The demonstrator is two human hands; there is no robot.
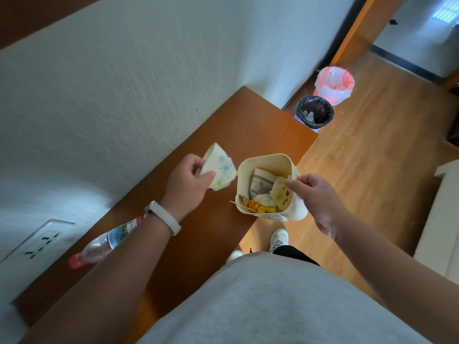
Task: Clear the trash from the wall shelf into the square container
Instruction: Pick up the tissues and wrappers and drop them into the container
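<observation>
A person's left hand (188, 180) pinches a light, crumpled paper wrapper (218, 167) above the wooden shelf (211, 234), beside the square container (267, 184) at the shelf's front edge. The right hand (314, 194) grips the container's rim. A plastic bottle (104, 244) lies near the wall; it looks light and easy to grasp mid-body.

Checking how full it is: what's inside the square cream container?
The square container holds paper wrappers, a crumpled bag, a wooden skewer and yellow scraps. These cover its bottom, so anything beneath them cannot be seen.
</observation>
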